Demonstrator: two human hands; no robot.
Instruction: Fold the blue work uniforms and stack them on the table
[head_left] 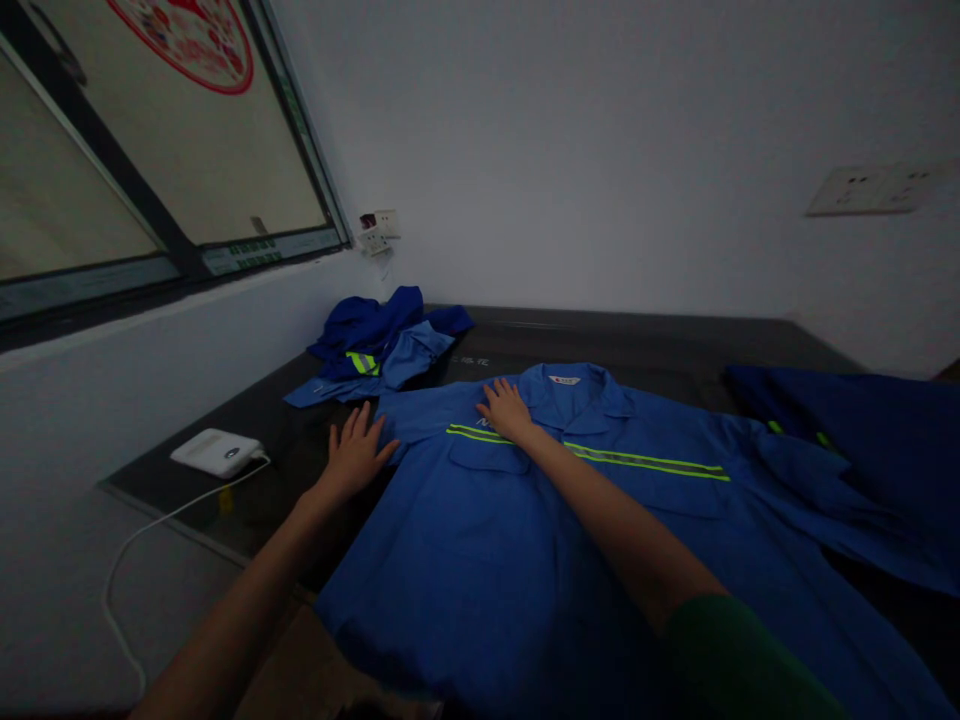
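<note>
A wide, dark bench [660, 340] holds a flat blue cloth shirt [540, 540] with yellow-green stripes [645, 461]. A crumpled heap of blue clothes [375, 325] sits near one sleeve [416, 412]. The bare right hand [506, 409] lies on the shirt's chest, fingers apart. The bare left hand [352, 460] is by that sleeve, fingers spread.
</note>
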